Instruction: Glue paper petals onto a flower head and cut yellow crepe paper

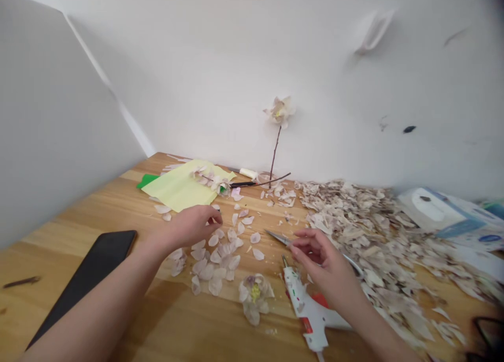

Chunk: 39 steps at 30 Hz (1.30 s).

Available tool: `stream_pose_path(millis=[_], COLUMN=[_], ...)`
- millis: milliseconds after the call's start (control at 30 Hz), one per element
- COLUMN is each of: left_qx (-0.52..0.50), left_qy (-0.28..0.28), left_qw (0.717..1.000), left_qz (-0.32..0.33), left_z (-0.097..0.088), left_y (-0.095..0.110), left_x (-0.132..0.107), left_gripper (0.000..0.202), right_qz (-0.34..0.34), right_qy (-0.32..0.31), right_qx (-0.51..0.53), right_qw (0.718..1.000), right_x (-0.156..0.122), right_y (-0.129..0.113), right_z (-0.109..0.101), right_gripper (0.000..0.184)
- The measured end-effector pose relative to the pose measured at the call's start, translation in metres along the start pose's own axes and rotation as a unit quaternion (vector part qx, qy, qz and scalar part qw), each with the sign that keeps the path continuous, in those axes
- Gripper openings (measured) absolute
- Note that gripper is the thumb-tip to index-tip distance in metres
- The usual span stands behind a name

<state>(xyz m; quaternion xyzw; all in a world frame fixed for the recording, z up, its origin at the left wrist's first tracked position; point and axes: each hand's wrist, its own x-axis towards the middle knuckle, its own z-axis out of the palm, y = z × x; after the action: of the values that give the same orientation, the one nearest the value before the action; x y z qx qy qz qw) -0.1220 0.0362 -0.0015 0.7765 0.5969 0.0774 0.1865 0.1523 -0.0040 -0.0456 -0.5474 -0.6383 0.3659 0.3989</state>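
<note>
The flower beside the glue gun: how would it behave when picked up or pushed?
The flower is probably light and fragile, since its petals look thin and papery. It may roll poorly, being splayed open.

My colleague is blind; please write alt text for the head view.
A person's left hand is near loose petals on a wooden table; the right hand is at a pointed metal tool beside a white glue gun. One flower lies in front; a stemmed flower stands by the wall, a petal heap to its right.
</note>
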Motion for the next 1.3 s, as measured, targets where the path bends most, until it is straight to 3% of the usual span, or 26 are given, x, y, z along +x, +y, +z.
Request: stream_pose_path(millis=[233,367,533,767,900,1100,1233,1300], left_qx=[0.034,0.025,-0.021,-0.176,-0.324,-0.488,-0.623,-0.656], left_qy=[0.037,0.025,0.013,0.01,0.02,0.05,0.105,0.118], left_qw=[0.999,0.999,0.997,0.984,0.946,0.871,0.775,0.745], left_qz=[-0.021,0.027,0.069,0.023,-0.001,-0.013,-0.036,-0.044], left_z=[0.022,0.032,0.039,0.045,0.033,0.024,0.036,0.043], left_y=[0.021,0.028,0.03,0.025,0.032,0.061,0.078,0.085], left_x=[0.062,0.091,0.096,0.091,0.072,0.01,-0.017,-0.023], left_gripper=[0.026,0.029,0.031,0.028,0.033,0.043,0.048,0.048], right_qz=[0.005,0.002,-0.013,-0.02,-0.009,0.004,0.034,0.044], right_qy=[0.028,0.035,0.034,0.033,0.026,-0.009,-0.031,-0.046], right_qx=[-0.004,-0.015,-0.01,-0.013,-0.001,0.089,0.149,0.192], right_qw=[1.0,0.999,0.999,0.999,1.0,0.996,0.988,0.979], right_x=[0.004,0.006,0.006,0.005,0.001,-0.01,-0.018,-0.02], right_y=[-0.002,-0.003,-0.007,-0.008,-0.009,-0.022,-0.028,-0.029], right_z=[-0.011,-0.013,-0.013,-0.012,-0.009,0.009,0.028,0.036], right_gripper=[0.024,0.024,0.021,0.02,0.021,0.024,0.04,0.044])
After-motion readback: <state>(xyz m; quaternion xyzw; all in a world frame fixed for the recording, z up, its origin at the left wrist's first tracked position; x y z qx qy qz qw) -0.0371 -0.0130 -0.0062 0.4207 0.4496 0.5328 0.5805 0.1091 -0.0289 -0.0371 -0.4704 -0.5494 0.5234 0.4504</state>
